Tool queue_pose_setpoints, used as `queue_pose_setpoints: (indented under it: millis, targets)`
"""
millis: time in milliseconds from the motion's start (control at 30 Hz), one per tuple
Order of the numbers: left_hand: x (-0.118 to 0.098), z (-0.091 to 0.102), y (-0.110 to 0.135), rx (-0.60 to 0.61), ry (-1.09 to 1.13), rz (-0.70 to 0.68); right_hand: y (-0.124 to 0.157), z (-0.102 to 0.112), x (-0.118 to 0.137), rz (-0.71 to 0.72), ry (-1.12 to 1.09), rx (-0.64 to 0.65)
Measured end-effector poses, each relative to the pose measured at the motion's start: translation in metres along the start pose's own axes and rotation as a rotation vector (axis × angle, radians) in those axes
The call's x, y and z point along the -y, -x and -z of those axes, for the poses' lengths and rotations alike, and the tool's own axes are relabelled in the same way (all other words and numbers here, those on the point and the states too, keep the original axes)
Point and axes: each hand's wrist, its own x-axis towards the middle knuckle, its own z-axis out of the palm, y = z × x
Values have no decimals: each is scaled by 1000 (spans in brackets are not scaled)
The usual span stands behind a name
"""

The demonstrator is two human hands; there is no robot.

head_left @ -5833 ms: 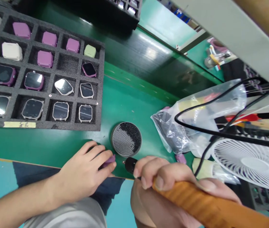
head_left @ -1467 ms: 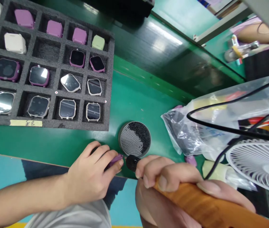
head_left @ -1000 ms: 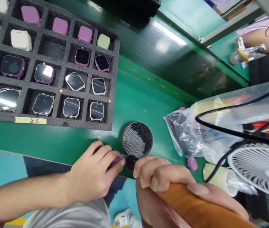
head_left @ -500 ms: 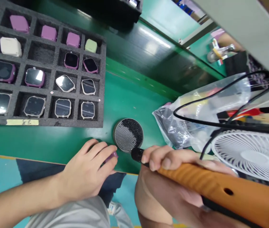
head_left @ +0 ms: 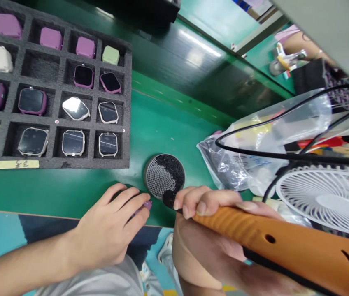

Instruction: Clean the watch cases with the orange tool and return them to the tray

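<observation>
My left hand (head_left: 109,226) lies low over the front of the green bench with its fingers curled around a small purple piece (head_left: 146,204), apparently a watch case, mostly hidden beneath them. In my right hand (head_left: 207,201) is an orange electric screwdriver (head_left: 248,230), its black nose (head_left: 168,199) pointing left. That nose overlaps the near edge of a round dish (head_left: 146,181) in my view; whether they touch I cannot tell. Tiny dark pieces, seemingly screws, are heaped at the dish's right side over a dotted grey surface. The screwdriver's bit is not visible.
To the left, a dark foam tray (head_left: 127,152) holds several purple, white and green watches in compartments. On the right are a clear plastic bag (head_left: 233,168), a black cable (head_left: 254,154) and a white fan (head_left: 331,201). Another person's arm (head_left: 308,43) shows beyond the partition.
The screwdriver and my right hand have moved left, bringing the nose nearer my left hand. My left hand keeps its hold on the purple piece. The view has shifted slightly.
</observation>
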Motion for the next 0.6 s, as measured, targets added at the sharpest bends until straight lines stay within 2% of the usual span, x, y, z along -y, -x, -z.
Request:
queue_pose_setpoints:
  millis: [233, 400, 500, 600]
  targets:
    - [1, -3, 0, -42, 4, 8, 0, 0, -2, 33, -22, -15]
    - [1, -4, -2, -82, -5, 27, -3, 1, -3, 37, -66, 57]
    - [1, -4, -3, -79, -6, 19, 0, 1, 4, 59, -41, 63]
    - [0, -3, -4, -77, -4, 19, 8, 0, 14, 80, 40, 9]
